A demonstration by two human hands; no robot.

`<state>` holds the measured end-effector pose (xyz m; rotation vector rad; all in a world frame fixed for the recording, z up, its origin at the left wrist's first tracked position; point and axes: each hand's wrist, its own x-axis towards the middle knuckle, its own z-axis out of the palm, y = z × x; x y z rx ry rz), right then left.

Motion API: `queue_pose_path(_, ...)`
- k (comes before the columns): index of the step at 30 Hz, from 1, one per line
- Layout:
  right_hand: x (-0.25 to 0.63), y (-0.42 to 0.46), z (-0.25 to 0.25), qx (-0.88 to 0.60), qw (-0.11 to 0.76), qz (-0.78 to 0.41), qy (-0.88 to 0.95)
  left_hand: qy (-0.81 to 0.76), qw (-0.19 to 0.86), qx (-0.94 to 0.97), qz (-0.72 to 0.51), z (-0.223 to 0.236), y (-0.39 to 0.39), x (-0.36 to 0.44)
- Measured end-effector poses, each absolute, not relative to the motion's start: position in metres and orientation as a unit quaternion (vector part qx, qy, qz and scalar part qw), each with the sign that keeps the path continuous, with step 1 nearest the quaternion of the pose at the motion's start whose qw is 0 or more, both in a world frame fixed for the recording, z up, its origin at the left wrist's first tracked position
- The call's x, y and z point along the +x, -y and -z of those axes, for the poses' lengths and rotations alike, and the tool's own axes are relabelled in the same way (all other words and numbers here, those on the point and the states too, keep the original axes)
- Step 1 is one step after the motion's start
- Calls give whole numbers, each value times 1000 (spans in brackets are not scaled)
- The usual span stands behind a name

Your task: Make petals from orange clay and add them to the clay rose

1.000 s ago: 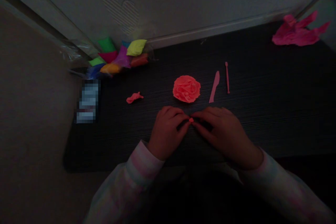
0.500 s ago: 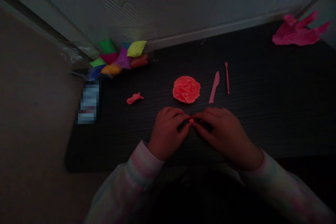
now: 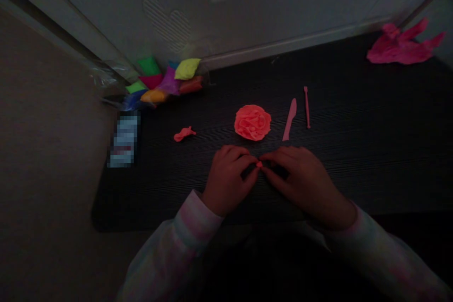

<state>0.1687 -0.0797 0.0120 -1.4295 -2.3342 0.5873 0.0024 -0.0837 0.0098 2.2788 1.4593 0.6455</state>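
Between the fingertips of both hands is a small piece of coral-pink modelling clay point(image 3: 259, 164). My left hand point(image 3: 229, 179) pinches it from the left, and my right hand point(image 3: 304, 181) pinches it from the right. Just beyond them lies a ruffled clay flower point(image 3: 252, 122) in the same coral colour. A twisted scrap of clay point(image 3: 184, 133) rests to its left. On its right are a pink plastic knife point(image 3: 289, 119) and a thin pink modelling stick point(image 3: 306, 107).
At the back left sits a clear bag holding several colourful clay packets point(image 3: 170, 82). A blurred-out phone-like object point(image 3: 124, 139) lies near the dark table's point(image 3: 148, 188) left edge. Crumpled pink material point(image 3: 403, 47) is at the far right corner. A pale panel point(image 3: 269, 23) stands behind.
The whole view has shifted slightly, so things appear a little lower and to the right. Both hands keep their pinch on the small clay piece.
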Motion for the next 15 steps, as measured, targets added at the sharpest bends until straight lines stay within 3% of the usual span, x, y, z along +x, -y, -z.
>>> queue_pose_path(15,170,80,-13,-525,225,-256,780,-578,97,768,-258,-10,95,6)
